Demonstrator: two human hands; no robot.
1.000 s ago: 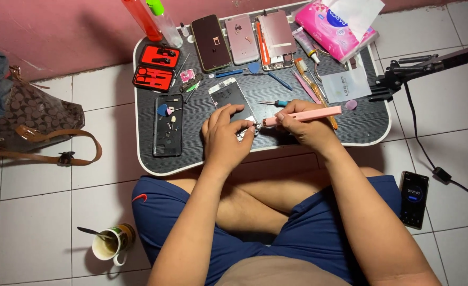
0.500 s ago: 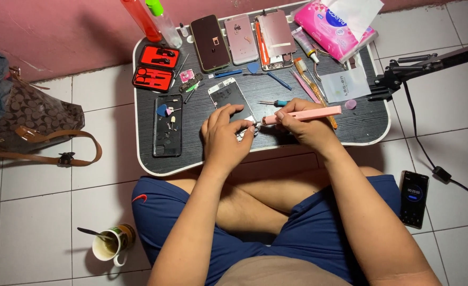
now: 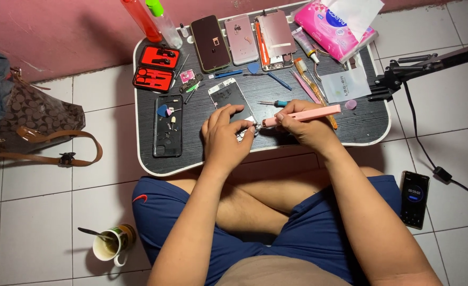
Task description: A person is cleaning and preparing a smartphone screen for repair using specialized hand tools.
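Observation:
My left hand [image 3: 226,137] rests on the lower end of a smartphone with a white frame and dark screen [image 3: 229,98], pinning it to the black lap table [image 3: 202,153]. My right hand [image 3: 305,127] grips a long pink tool [image 3: 302,115] like a pen. Its tip points left at the phone's bottom edge, right by my left fingertips. A small blue-handled screwdriver [image 3: 273,103] lies just above my right hand.
On the table lie a red tool case [image 3: 156,68], a black phone case holding small parts [image 3: 168,126], three more phones [image 3: 242,38], a pink tissue pack [image 3: 334,24], bottles [image 3: 154,18]. On the tiled floor: brown bag [image 3: 27,122], mug with spoon [image 3: 109,244], phone [image 3: 415,198], black stand arm [image 3: 429,64].

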